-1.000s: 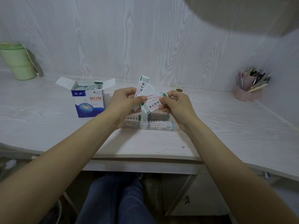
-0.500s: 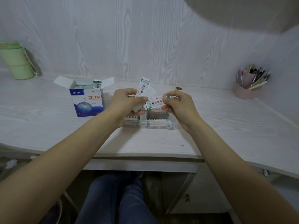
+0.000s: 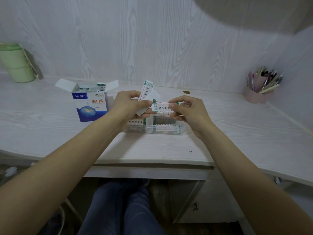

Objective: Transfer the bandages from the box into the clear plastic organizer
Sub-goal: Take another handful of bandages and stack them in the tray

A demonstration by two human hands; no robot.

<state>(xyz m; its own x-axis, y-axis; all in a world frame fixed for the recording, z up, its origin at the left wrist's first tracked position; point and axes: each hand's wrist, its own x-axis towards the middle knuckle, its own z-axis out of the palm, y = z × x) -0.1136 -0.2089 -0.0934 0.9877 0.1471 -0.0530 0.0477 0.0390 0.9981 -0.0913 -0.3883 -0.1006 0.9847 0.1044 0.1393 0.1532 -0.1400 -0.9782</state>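
Observation:
The blue-and-white bandage box [image 3: 91, 106] stands open on the desk, left of my hands, with more bandages inside. My left hand [image 3: 131, 104] grips a small bunch of wrapped bandages [image 3: 146, 89] that stick up from its fingers. My right hand [image 3: 187, 111] pinches one wrapped bandage [image 3: 160, 106] lying level between the two hands. Directly below both hands sits the clear plastic organizer [image 3: 166, 131], with several bandages lying in its compartments; my left wrist hides its left end.
A green lidded cup [image 3: 16, 63] stands at the far left against the wall. A pink holder full of pens [image 3: 259, 89] stands at the far right. A small brown disc [image 3: 186, 92] lies near the wall. My knees show under the desk edge.
My right hand has drawn one bandage out of the bunch, turning it from tilted to level and sliding it a little to the right. The left hand has stayed put.

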